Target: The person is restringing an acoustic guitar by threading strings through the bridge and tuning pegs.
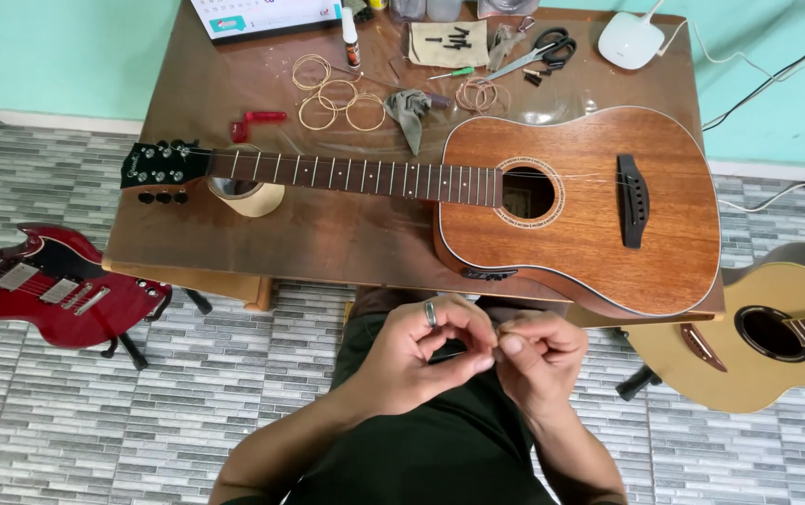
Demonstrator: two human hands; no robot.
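My left hand [426,351] and my right hand [538,355] meet over my lap, below the table's front edge, fingertips pinched together on something thin and small, likely a guitar string end; the item itself is too small to make out. A ring sits on a finger of my left hand. On the wooden table [327,243] lies a brown acoustic guitar [589,201], body to the right, headstock [159,168] to the left resting over a roll of tape [251,194].
Coiled strings [337,98], a red string winder [257,122], a grey cloth [410,110], scissors [543,51], a glue bottle [351,37] and bridge pins on a cloth [449,42] lie at the table's back. A red electric guitar [42,285] stands left, a yellow acoustic guitar [776,327] right.
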